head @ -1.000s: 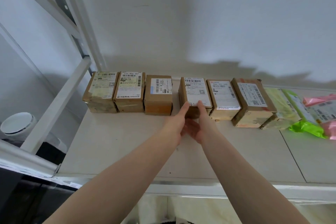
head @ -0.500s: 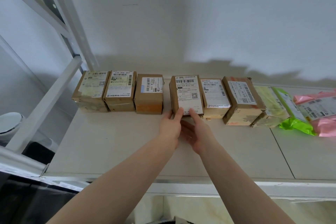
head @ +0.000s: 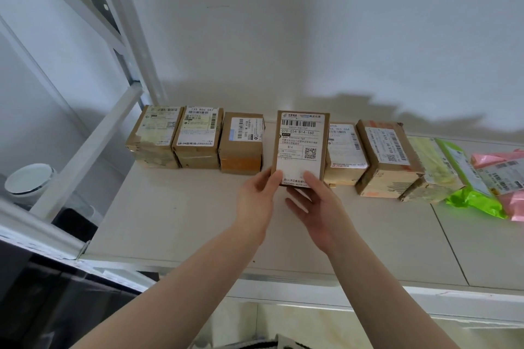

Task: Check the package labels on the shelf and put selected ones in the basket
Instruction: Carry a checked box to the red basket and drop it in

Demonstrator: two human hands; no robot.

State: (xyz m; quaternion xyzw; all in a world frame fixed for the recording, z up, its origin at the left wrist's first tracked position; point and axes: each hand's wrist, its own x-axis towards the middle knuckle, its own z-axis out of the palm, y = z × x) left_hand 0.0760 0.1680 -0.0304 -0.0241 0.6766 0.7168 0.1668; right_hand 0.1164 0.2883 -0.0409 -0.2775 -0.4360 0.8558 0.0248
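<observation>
A small cardboard box with a white shipping label (head: pixel 300 144) is tipped up off the white shelf (head: pixel 198 221), its label facing me. My left hand (head: pixel 259 195) pinches its lower left corner with the thumb on the label. My right hand (head: pixel 314 201) holds its lower right corner, thumb on the label and fingers underneath. Other labelled boxes stand in a row along the back: three on the left (head: pixel 154 136) (head: pixel 198 136) (head: pixel 242 142) and two on the right (head: pixel 344 151) (head: pixel 387 156). No basket is in view.
Right of the boxes lie a yellowish padded parcel (head: pixel 431 170), a green mailer bag (head: pixel 473 198) and a pink mailer bag (head: pixel 504 173). White shelf posts (head: pixel 119 45) rise at the left. A white round bin (head: pixel 28 178) stands on the floor at the far left.
Both hands reached the middle box in the row, took hold of its near end and tilted it up and toward me, so its label now faces the camera.
</observation>
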